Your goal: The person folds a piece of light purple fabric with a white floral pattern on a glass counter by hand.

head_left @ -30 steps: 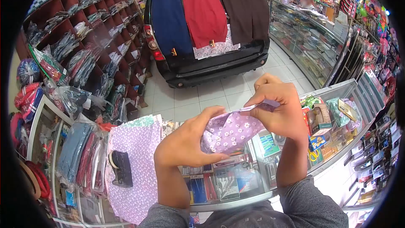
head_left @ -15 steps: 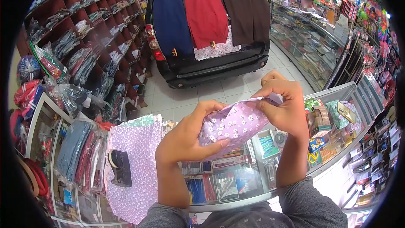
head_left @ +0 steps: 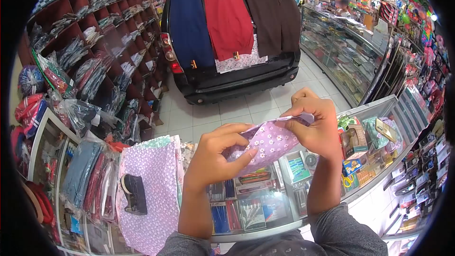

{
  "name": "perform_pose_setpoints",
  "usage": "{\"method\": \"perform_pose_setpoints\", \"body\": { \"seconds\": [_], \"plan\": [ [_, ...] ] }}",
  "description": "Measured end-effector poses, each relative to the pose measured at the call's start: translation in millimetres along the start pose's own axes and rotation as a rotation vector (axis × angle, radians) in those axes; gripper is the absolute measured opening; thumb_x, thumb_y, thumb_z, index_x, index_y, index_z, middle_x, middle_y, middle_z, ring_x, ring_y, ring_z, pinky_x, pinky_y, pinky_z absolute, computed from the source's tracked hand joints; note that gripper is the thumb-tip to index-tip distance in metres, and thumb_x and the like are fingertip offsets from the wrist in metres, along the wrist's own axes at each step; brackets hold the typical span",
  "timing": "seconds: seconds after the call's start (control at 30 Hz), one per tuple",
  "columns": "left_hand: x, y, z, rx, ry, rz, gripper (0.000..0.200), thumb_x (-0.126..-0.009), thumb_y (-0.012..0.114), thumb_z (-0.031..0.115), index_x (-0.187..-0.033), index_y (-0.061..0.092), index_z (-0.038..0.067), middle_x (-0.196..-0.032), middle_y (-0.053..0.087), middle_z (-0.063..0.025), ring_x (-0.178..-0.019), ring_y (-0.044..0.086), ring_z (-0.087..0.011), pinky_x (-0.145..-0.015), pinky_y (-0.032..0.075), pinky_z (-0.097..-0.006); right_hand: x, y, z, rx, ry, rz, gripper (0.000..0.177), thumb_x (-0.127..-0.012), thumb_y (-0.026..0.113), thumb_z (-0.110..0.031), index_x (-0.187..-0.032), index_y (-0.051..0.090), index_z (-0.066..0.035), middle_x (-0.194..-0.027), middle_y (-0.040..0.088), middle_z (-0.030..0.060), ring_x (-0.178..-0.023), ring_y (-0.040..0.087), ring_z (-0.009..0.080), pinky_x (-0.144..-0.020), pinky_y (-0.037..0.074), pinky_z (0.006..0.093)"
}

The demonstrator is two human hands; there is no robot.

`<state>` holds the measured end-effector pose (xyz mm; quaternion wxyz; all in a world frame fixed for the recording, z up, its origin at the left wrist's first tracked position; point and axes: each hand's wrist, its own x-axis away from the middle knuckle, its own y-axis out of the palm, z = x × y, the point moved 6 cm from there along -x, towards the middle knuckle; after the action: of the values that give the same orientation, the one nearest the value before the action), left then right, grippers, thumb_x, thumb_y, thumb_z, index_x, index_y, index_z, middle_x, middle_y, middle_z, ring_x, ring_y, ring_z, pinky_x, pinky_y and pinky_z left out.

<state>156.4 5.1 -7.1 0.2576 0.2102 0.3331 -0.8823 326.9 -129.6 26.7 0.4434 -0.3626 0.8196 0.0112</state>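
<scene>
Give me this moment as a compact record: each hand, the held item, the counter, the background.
Left hand: fingers on the left end of the purple floral cloth
Right hand: pinches its upper edge
Held item: folded or bunched, above the glass counter
Counter, left: tape dispenser on a spread floral sheet
Background: black car, garments draped over its rear

Both hands [head_left: 263,137] pinch lilac floral cloth [head_left: 272,142] above a glass counter [head_left: 296,220], perhaps folded over

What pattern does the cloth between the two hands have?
White flowers on light purple, on the cloth; it shows best in the head view.
</scene>
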Motion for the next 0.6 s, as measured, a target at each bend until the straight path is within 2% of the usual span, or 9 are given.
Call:
{"method": "perform_pose_setpoints", "body": {
  "seconds": [0.17,0.23,0.33,0.4,0.43,0.5,0.53,0.57,0.6],
  "plan": [
    [-2,4,-1,-0.031,0.111,0.054,0.010,-0.079,0.083,0.003,-0.079,0.076,-0.003,-0.107,0.078,-0.0221,-0.109,0.075,-0.0340,-0.089,0.058,-0.0382,-1,0,3,0.026,0.012,0.000,0.020,-0.063,0.087,0.005,-0.079,0.077,-0.001,-0.072,0.069,0.0077,-0.076,0.059,0.0210,-0.065,0.047,0.0337],
    [-2,8,-4,-0.024,0.108,0.066,0.008,-0.079,0.083,0.001,-0.079,0.076,-0.003,-0.105,0.079,-0.0209,-0.107,0.075,-0.0332,-0.089,0.058,-0.0385,-1,0,2,0.038,-0.007,0.000,0.019,-0.063,0.086,0.005,-0.079,0.077,-0.001,-0.073,0.069,0.0080,-0.077,0.060,0.0214,-0.065,0.047,0.0340],
    [-2,11,-2,-0.009,0.086,0.069,0.006,-0.079,0.082,-0.001,-0.080,0.077,-0.003,-0.101,0.079,-0.0190,-0.103,0.076,-0.0319,-0.088,0.058,-0.0389,-1,-1,6,0.039,0.084,0.009,0.016,-0.064,0.086,0.004,-0.076,0.077,-0.001,-0.073,0.069,0.0077,-0.079,0.062,0.0230,-0.069,0.048,0.0342],
    [-3,13,-4,-0.001,0.065,0.055,0.005,-0.079,0.082,-0.001,-0.080,0.077,-0.003,-0.099,0.079,-0.0182,-0.102,0.076,-0.0313,-0.088,0.058,-0.0391,0,0,5,0.115,-0.057,-0.041,0.023,-0.065,0.084,0.006,-0.085,0.077,-0.002,-0.077,0.064,0.0073,-0.076,0.058,0.0187,-0.065,0.044,0.0309],
    [-2,14,-5,-0.048,0.110,0.041,0.006,-0.079,0.082,0.000,-0.080,0.077,-0.003,-0.098,0.079,-0.0173,-0.101,0.076,-0.0308,-0.088,0.058,-0.0394,1,-3,6,0.115,-0.052,-0.040,0.023,-0.065,0.084,0.006,-0.085,0.077,-0.002,-0.077,0.064,0.0073,-0.076,0.058,0.0187,-0.065,0.044,0.0309],
    [-2,10,-4,-0.093,0.149,0.024,0.007,-0.079,0.082,0.001,-0.080,0.077,-0.002,-0.097,0.079,-0.0163,-0.100,0.076,-0.0304,-0.088,0.058,-0.0396,4,2,13,0.122,0.027,-0.163,0.034,-0.069,0.083,0.000,-0.101,0.078,-0.006,-0.085,0.071,0.0059,-0.088,0.063,0.0254,-0.079,0.048,0.0381],
    [-1,9,3,-0.211,0.217,-0.011,0.008,-0.078,0.082,0.002,-0.080,0.076,-0.002,-0.097,0.079,-0.0156,-0.099,0.076,-0.0305,-0.088,0.058,-0.0403,4,1,12,0.119,0.035,-0.166,0.034,-0.069,0.083,0.000,-0.101,0.078,-0.006,-0.085,0.071,0.0059,-0.088,0.063,0.0254,-0.079,0.048,0.0381],
    [0,9,8,-0.329,0.284,-0.047,0.009,-0.077,0.083,0.004,-0.080,0.076,-0.002,-0.097,0.079,-0.0148,-0.099,0.076,-0.0306,-0.089,0.058,-0.0409,4,5,5,0.192,-0.019,-0.275,0.036,-0.071,0.083,-0.004,-0.106,0.077,-0.008,-0.088,0.071,0.0050,-0.091,0.062,0.0252,-0.081,0.047,0.0382],
    [0,7,7,-0.327,0.277,-0.051,0.009,-0.077,0.083,0.004,-0.080,0.076,-0.002,-0.097,0.079,-0.0148,-0.099,0.076,-0.0306,-0.089,0.058,-0.0409,5,10,0,0.264,-0.075,-0.383,0.038,-0.074,0.082,-0.008,-0.111,0.076,-0.010,-0.091,0.070,0.0042,-0.094,0.061,0.0249,-0.084,0.046,0.0384]
  ]
}}
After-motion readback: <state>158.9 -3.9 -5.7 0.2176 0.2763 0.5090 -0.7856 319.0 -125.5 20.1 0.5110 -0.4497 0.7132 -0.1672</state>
